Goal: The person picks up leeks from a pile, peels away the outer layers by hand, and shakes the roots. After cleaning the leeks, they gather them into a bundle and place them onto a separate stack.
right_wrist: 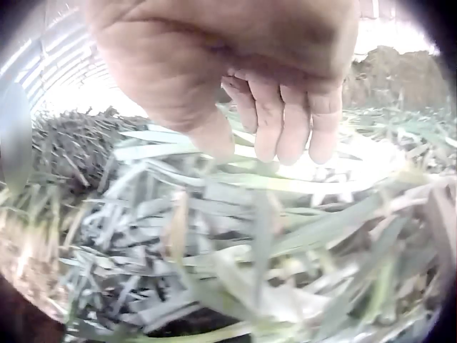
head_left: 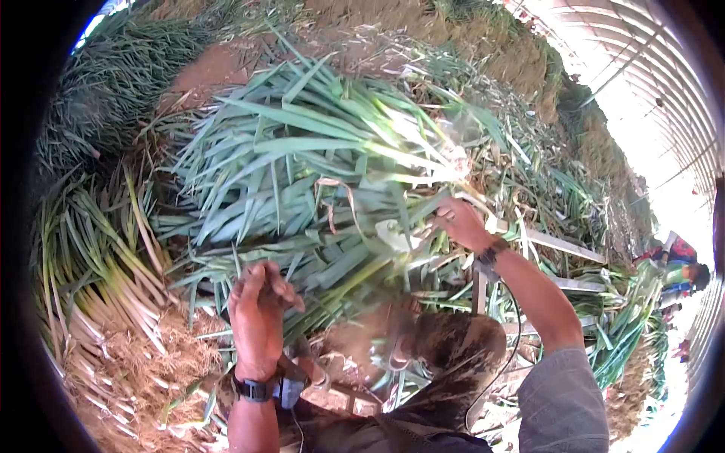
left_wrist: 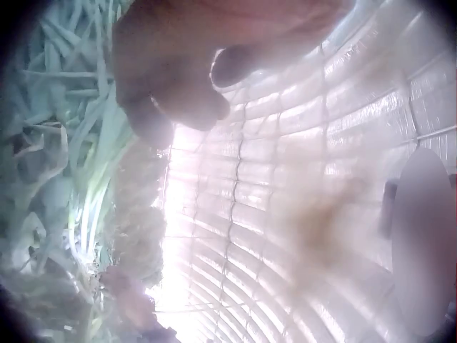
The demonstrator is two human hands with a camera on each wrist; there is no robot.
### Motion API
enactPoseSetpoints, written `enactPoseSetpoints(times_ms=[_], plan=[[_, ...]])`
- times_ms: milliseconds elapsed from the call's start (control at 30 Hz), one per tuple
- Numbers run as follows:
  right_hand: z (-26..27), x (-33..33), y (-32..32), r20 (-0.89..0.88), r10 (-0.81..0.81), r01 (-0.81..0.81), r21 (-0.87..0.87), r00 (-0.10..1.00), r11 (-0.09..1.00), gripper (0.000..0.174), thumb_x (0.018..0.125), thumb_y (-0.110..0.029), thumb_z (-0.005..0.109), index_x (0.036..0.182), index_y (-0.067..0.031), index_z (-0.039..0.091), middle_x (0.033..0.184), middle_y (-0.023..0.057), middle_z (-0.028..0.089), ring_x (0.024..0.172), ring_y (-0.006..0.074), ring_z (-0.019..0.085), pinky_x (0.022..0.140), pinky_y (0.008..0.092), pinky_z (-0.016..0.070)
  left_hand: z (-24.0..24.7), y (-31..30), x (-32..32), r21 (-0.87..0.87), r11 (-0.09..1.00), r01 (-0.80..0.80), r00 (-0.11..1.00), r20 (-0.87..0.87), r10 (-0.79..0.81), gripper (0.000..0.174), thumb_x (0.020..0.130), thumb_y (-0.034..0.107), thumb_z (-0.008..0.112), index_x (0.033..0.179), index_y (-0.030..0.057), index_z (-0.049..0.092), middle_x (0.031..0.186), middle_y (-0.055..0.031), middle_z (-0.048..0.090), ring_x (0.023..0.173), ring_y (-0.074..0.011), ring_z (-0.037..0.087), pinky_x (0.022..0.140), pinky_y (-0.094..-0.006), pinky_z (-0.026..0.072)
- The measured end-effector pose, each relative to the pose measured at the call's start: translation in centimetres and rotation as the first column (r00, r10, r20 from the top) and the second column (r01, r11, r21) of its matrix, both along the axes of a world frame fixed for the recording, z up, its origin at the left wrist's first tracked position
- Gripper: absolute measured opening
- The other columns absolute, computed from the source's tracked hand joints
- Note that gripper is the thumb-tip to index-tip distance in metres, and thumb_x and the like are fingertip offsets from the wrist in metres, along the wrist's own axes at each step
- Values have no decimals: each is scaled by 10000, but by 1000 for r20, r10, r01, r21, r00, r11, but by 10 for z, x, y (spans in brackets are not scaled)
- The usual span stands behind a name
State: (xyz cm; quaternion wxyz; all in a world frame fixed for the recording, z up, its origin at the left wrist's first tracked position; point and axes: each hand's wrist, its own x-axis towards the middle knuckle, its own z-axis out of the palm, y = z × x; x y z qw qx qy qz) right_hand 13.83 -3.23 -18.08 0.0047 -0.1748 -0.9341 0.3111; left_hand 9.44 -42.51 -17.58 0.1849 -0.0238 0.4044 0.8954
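A large heap of green onions with long blue-green leaves [head_left: 287, 151] lies before the person, white ends to the right. My left hand [head_left: 260, 325] is raised at the heap's near edge, fingers loosely bent and empty; in the left wrist view the hand [left_wrist: 193, 64] has nothing in its fingers. Over the near right part of the heap, beside the pale stalk ends, is my right hand [head_left: 462, 225]. The right wrist view shows that hand [right_wrist: 264, 93] with fingers hanging down, thumb apart, above the leaves [right_wrist: 207, 214]; nothing is seen gripped.
Onions with roots and soil [head_left: 128, 302] lie at the left, and a darker leafy pile [head_left: 121, 90] stands at the back left. Pale metal bars [head_left: 563, 245] are right of the right hand. Further right are people [head_left: 680, 272] under an arched roof [head_left: 642, 60].
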Motion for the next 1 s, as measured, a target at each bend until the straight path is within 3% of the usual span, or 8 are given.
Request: enactPoseSetpoints(times_ms=[267, 333, 467, 533, 633, 733, 767, 1000], plan=[[-76, -98, 117, 218, 37, -161, 582, 975, 797, 505, 696, -89, 662, 1149, -12, 453, 1127, 206, 553, 1123, 382, 496, 947, 490, 413, -4, 19, 8, -53, 992, 116, 970, 219, -102, 213, 953, 179, 552, 959, -31, 587, 679, -82, 566, 621, -186, 579, 598, -327, 509], [-99, -120, 127, 284, 30, -207, 619, 958, 758, 870, 661, -136, 775, 1384, -19, 307, 1299, 222, 478, 1243, 396, 432, 1034, 500, 350, -11, 26, 6, -7, 990, 140, 950, 284, -132, 213, 948, 179, 564, 959, -31, 599, 705, -92, 590, 639, -185, 596, 617, -311, 507], [-127, -158, 141, 259, 61, -209, 596, 964, 775, 904, 625, -145, 800, 1381, -54, 312, 1338, 191, 435, 1246, 383, 426, 1036, 495, 347, -21, 39, 0, -83, 986, 147, 953, 278, -119, 207, 951, 167, 544, 961, -37, 579, 642, -116, 574, 561, -227, 575, 537, -374, 503], [-151, -161, 152, 61, 132, -140, 641, 989, 754, 689, 628, -180, 795, 1233, -59, 487, 1193, 166, 545, 1134, 362, 513, 931, 482, 420, -43, 24, 0, -251, 862, 441, 881, 307, -361, 415, 959, 215, 564, 1354, 98, 526, 995, -127, 717, 772, -193, 704, 719, -297, 570], [-151, -148, 123, 242, 273, -360, 490, 931, 794, 274, 679, -264, 749, 897, -108, 692, 909, 145, 637, 845, 340, 598, 754, 456, 468, -29, 46, -4, -190, 898, 396, 885, 338, -319, 233, 953, 177, 566, 1095, 9, 643, 920, -108, 711, 740, -152, 688, 689, -229, 551], [-140, -95, 66, 216, 585, -620, 167, 782, 767, 362, 785, -456, 703, 895, -114, 658, 743, 50, 609, 654, 212, 572, 615, 383, 445, -12, 73, -11, -67, 936, 345, 903, 297, -311, 192, 947, 141, 535, 970, -43, 585, 669, -120, 593, 596, -218, 593, 541, -360, 504], [-114, -90, 31, 505, 558, -699, 133, 658, 703, 399, 772, -483, 683, 886, -107, 619, 766, 99, 597, 733, 311, 604, 626, 454, 458, -9, 80, -12, -59, 930, 363, 896, 296, -331, 192, 947, 141, 535, 970, -43, 585, 669, -120, 593, 596, -218, 593, 541, -360, 504], [-176, -66, 36, 463, 567, -687, 135, 681, 714, 340, 755, -364, 656, 922, -72, 606, 867, 131, 622, 822, 359, 614, 722, 486, 478, -25, 108, -4, -185, 854, 487, 869, 199, -452, 196, 969, 127, 505, 997, -38, 606, 745, -88, 633, 669, -161, 618, 637, -297, 517]])
